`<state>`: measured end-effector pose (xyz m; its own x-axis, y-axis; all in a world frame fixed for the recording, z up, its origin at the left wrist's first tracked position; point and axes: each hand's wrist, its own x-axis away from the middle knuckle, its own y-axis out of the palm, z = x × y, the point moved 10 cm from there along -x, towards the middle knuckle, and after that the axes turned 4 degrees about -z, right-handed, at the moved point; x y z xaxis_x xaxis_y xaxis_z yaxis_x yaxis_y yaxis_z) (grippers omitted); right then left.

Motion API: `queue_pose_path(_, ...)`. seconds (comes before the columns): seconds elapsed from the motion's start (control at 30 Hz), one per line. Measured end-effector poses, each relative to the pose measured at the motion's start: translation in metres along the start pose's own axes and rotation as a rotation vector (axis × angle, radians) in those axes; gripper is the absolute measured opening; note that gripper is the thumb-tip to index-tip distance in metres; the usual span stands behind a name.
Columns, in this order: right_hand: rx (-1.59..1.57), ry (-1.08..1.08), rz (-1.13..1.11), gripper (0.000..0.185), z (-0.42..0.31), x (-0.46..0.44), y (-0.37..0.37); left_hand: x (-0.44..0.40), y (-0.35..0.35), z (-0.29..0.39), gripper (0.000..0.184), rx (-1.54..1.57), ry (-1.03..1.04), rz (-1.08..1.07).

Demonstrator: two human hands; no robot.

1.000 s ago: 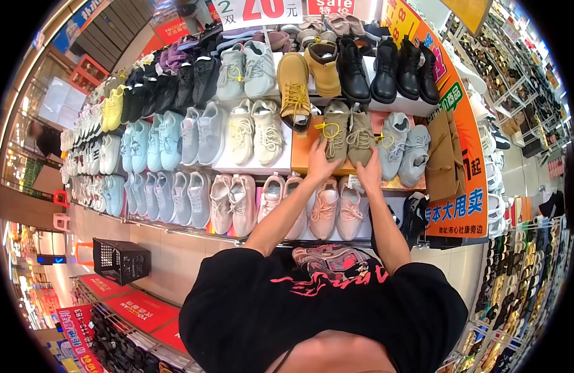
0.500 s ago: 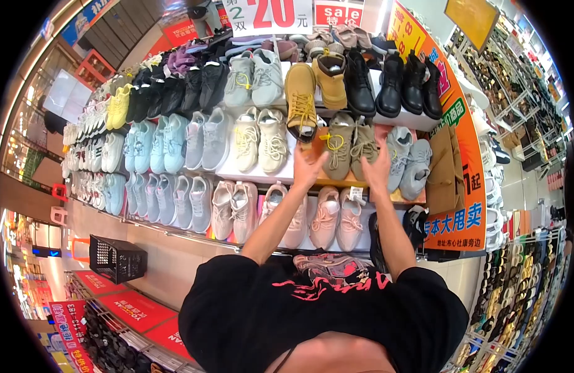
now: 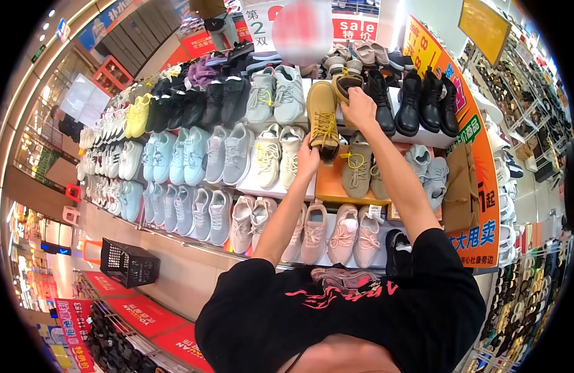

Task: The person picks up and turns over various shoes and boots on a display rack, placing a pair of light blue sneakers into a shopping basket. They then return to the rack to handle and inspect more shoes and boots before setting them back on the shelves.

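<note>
A tan lace-up boot (image 3: 322, 115) lies toe-away on the upper tier of the shoe display. My left hand (image 3: 308, 160) is closed on its collar at the near end, thumb along the side. Right beside it is the second tan boot (image 3: 343, 87), with its dark opening toward the top. My right hand (image 3: 360, 109) grips this boot near the collar and covers much of it. Below them, olive lace-up shoes (image 3: 358, 168) with a yellow tag rest on an orange box (image 3: 330, 183), partly behind my right forearm.
Black boots (image 3: 408, 102) stand to the right, grey-green sneakers (image 3: 288, 93) to the left. Pink sneakers (image 3: 344, 233) line the front row. A brown paper bag (image 3: 461, 186) is at the right end. A black basket (image 3: 128, 264) lies at lower left; a person (image 3: 215, 22) stands behind the display.
My hands have risen from beside the olive shoes to the tan boots. Both have closed on a boot, one each. The view has shifted, and a person now shows at the back.
</note>
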<state>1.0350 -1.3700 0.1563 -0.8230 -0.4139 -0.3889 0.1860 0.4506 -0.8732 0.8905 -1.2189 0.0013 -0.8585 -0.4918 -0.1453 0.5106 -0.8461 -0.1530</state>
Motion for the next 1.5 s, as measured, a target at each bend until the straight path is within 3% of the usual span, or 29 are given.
queue_pose_path(0.1, -0.006, -0.036, 0.040, 0.021, -0.002, 0.003, 0.010, 0.000, -0.015, 0.003, 0.046, -0.155, 0.016, 0.033)
queue_pose_path(0.2, -0.165, -0.158, 0.089, 0.020, 0.006, 0.010, 0.003, 0.012, -0.024, 0.006, 0.044, 0.022, -0.009, 0.010)
queue_pose_path(0.23, -0.180, -0.181, 0.095, 0.021, 0.009, 0.013, -0.001, 0.028, -0.026, 0.018, 0.040, 0.182, -0.116, -0.004)
queue_pose_path(0.27, -0.223, -0.204, 0.118, 0.021, 0.014, 0.018, -0.007, 0.021, -0.031, -0.016, 0.036, 0.005, -0.040, -0.030)
queue_pose_path(0.4, -0.331, -0.318, 0.182, 0.016, -0.009, 0.060, -0.061, 0.092, -0.064, 0.044, 0.031, 0.279, -0.163, 0.050)
queue_pose_path(0.47, -0.336, -0.407, 0.197, 0.015, -0.023, 0.083, -0.089, 0.108, -0.093, 0.026, 0.032, 0.018, -0.015, 0.098)
queue_pose_path(0.53, -0.355, -0.408, 0.169, 0.015, -0.029, 0.101, -0.111, 0.141, -0.117, 0.045, 0.032, 0.167, -0.101, 0.133)
queue_pose_path(0.8, -0.520, -0.461, 0.113, 0.014, -0.041, 0.167, -0.153, 0.229, -0.197, 0.061, 0.030, 0.051, -0.065, 0.215)
queue_pose_path(0.87, -0.523, -0.457, 0.125, 0.014, -0.043, 0.177, -0.150, 0.254, -0.191, 0.051, 0.031, 0.280, -0.134, 0.324)
queue_pose_path(1.13, -0.577, -0.646, 0.118, 0.016, -0.091, 0.187, -0.143, 0.309, -0.109, -0.017, 0.026, 0.615, -0.309, 0.470)
queue_pose_path(1.2, -0.568, -0.660, 0.109, 0.018, -0.099, 0.181, -0.138, 0.310, -0.094, -0.027, 0.026, 0.542, -0.300, 0.451)
queue_pose_path(1.33, -0.530, -0.748, 0.097, 0.021, -0.129, 0.182, -0.132, 0.316, -0.092, -0.028, 0.031, 0.335, -0.296, 0.342)
queue_pose_path(1.4, -0.471, -0.844, 0.067, 0.020, -0.150, 0.184, -0.120, 0.319, -0.102, -0.029, 0.035, 0.407, -0.301, 0.340)
queue_pose_path(1.47, -0.457, -0.880, 0.035, 0.023, -0.166, 0.183, -0.105, 0.321, -0.113, -0.027, 0.049, 0.291, -0.419, 0.189)
queue_pose_path(1.5, -0.442, -0.953, 0.012, 0.025, -0.179, 0.189, -0.097, 0.328, -0.122, -0.058, 0.063, 0.420, -0.480, 0.229)
